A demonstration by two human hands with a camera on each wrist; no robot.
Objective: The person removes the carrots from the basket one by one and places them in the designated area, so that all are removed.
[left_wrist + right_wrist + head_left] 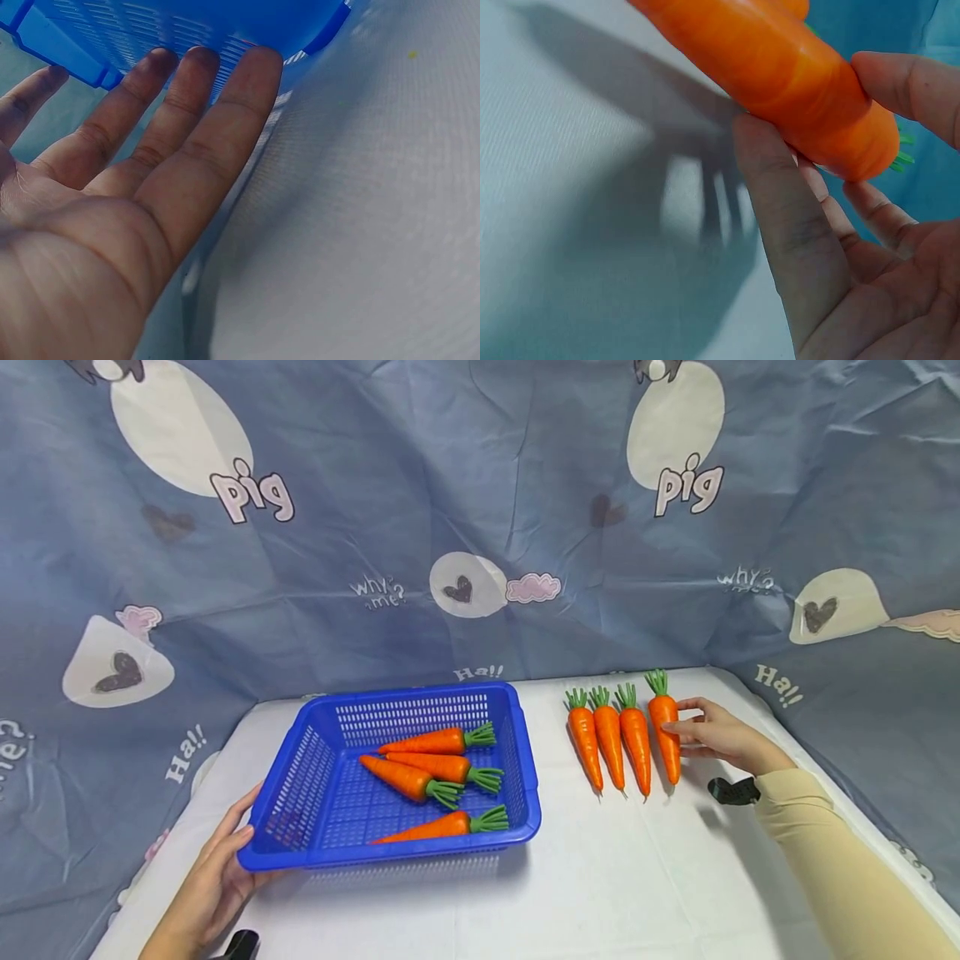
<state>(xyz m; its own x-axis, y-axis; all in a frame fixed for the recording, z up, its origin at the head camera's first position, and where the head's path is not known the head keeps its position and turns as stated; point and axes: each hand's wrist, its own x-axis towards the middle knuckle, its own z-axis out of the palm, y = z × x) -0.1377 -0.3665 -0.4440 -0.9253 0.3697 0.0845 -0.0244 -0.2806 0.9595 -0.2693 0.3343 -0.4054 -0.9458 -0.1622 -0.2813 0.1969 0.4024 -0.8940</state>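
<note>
- Head view: the left hand (213, 872), fingers nearly straight, touches the near left corner of a blue rectangular plastic mesh basket (529, 777).
- Inside the basket lie four glossy orange carrots (437, 767) with green tops.
- Right of it, the right hand (720, 739) pinches a tapered, green-topped orange carrot (667, 762).
- Just left of that, three similar carrots (609, 747) lie side by side on white cloth (600, 877).
- Behind hangs blue-grey printed fabric (375, 485).

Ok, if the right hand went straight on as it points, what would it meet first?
Beyond its held carrot, the right hand would likely meet the next carrot to the left; depth is unclear.
</note>
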